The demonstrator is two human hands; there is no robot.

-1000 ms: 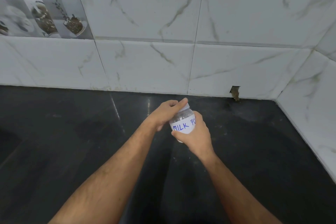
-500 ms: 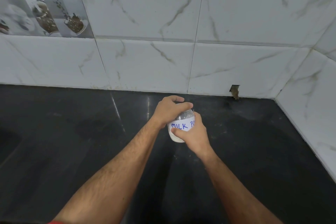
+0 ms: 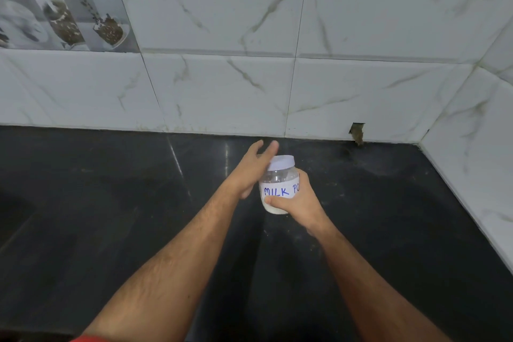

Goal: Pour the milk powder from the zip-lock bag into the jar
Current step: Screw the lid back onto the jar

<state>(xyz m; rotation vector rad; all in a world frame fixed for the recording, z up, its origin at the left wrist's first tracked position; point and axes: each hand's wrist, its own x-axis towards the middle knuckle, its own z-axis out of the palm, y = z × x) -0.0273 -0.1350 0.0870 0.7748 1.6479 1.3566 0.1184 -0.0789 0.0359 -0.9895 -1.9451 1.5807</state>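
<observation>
A small clear plastic jar (image 3: 277, 183) with a white label reading "MILK PO" stands on the black counter, white powder showing at its bottom. A white lid (image 3: 281, 161) sits on top of it. My right hand (image 3: 298, 203) grips the jar's body from the right. My left hand (image 3: 251, 169) is beside the lid on the left, fingers straight and spread, touching the lid's edge. No zip-lock bag is in view.
The black stone counter (image 3: 111, 216) runs to a white marble-tiled wall (image 3: 222, 91) behind and on the right. A chipped hole (image 3: 357, 132) shows at the wall's base. A dark recess lies at the far left edge.
My left hand was curled over the lid; its fingers have now straightened and come off the top to the lid's left side. The right hand keeps its hold on the jar.
</observation>
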